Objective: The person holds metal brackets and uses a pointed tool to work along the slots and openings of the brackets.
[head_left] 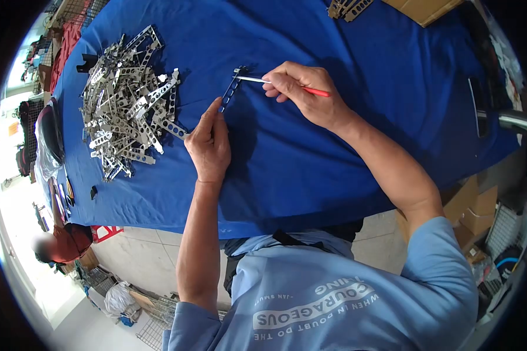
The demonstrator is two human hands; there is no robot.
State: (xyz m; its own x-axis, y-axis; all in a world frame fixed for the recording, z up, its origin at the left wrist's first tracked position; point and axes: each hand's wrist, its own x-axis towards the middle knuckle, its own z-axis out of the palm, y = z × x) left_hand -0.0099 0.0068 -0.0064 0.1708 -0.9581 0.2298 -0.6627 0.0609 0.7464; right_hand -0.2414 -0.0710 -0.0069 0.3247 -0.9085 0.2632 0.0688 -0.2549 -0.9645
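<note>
Fingers, left hand (209, 149): thumb and fingertips pinched narrow on the near end of a perforated metal strip (229, 93)
Fingers, right hand (304, 90): closed around a slim red-and-white tool (252, 79), its pale tip at the strip's far end
Metal strip: slanting above the blue cloth (310, 175), between the hands and right of the pile
Pile (129, 111): tangled perforated metal pieces, left of the left hand
Far edge: more metal parts (350, 8) near a cardboard box (424, 10)
</note>
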